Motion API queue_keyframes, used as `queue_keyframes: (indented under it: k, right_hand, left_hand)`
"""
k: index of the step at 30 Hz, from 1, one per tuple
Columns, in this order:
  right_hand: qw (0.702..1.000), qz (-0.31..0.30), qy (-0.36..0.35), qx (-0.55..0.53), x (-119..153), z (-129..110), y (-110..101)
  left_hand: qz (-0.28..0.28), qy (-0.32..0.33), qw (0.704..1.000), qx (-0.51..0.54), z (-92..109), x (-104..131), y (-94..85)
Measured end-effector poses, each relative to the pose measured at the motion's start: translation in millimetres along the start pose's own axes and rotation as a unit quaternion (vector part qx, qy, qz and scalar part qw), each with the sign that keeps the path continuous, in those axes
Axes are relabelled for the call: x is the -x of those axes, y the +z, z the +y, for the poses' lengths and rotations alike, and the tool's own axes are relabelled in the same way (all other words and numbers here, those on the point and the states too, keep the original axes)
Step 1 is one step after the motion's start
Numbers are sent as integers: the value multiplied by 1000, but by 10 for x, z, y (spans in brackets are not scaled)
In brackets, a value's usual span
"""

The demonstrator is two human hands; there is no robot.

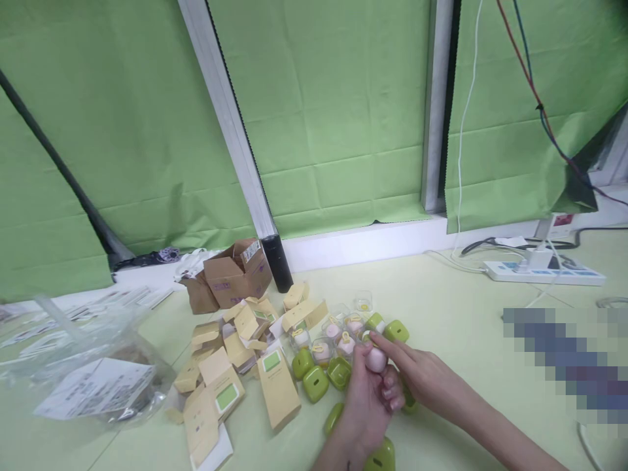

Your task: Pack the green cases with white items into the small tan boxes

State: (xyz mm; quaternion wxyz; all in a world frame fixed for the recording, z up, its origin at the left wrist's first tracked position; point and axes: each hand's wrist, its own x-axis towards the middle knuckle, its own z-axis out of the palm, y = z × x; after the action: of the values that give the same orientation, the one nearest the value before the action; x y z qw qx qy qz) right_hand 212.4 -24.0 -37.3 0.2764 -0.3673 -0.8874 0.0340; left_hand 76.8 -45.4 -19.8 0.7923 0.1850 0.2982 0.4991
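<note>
Clamping left hand (367,402) fingers on a pink ball (377,360), right hand (420,370) grip unclear; work seems midway, boxes (220,376) opened at their nine o'clock, encased pieces (346,345) remaining.

I see soft, even light, glints on the plastic bag (140,350), stretched edges, and a pixelated patch (569,366) at right

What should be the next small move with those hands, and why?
Probably steady the pink ball in the left hand and ease the right hand back slightly. Both hands crowd around the ball, with the right index finger near its top, partly hiding it. Green cases lie close by, so a small motion seems less likely to knock them.
</note>
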Motion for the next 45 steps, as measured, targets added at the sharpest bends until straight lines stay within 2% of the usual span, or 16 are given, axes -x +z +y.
queue_keyframes:
  k: [8, 13, 15, 17, 20, 22, 24, 26, 28, 30, 32, 35, 39, 43, 44, 45]
  right_hand:
    - [997, 28, 12, -70, -1, -86, 28]
    - [992, 4, 16, -128, -35, -63, -165]
    - [987, -6, 51, -153, -55, -39, -269]
    - [974, 6, 129, -189, -96, -30, -335]
    - [934, 14, 217, -283, -220, -50, -340]
    - [912, 5, 216, -350, -331, -63, -325]
    - [893, 40, 224, -389, -433, -50, -336]
    - [870, 112, 271, -396, -500, -7, -371]
    - [851, 160, 310, -392, -523, 47, -400]
    - [848, 165, 315, -393, -509, 84, -395]
    - [851, 159, 306, -397, -478, 90, -356]
    - [854, 142, 286, -410, -432, 50, -295]
    - [845, 113, 258, -454, -396, -49, -275]
    - [841, 137, 265, -451, -371, -133, -219]
    - [851, 141, 256, -436, -361, -142, -199]
    - [866, 143, 242, -414, -348, -143, -181]
  left_hand:
    - [42, 33, 999, -2, -28, 42, 86]
    - [-11, 5, 1000, -13, 135, 66, 69]
    - [-27, 11, 998, -56, 229, 85, 36]
    - [-26, 53, 985, -162, 311, 111, -1]
    - [-25, 119, 919, -376, 411, 151, -31]
    - [-40, 134, 874, -466, 489, 157, -22]
    - [-48, 134, 833, -534, 603, 116, -3]
    - [-12, 147, 782, -605, 759, 5, -4]
    - [59, 180, 728, -659, 937, -174, -44]
    - [109, 206, 705, -670, 1100, -383, -119]
    - [140, 216, 694, -672, 1212, -566, -201]
    - [159, 224, 702, -657, 1249, -701, -259]
    - [127, 248, 749, -601, 1041, -570, -153]
    - [32, 204, 830, -518, 629, -226, 17]
    - [9, 196, 862, -468, 530, -146, 40]
    - [-15, 185, 908, -375, 444, -79, 51]
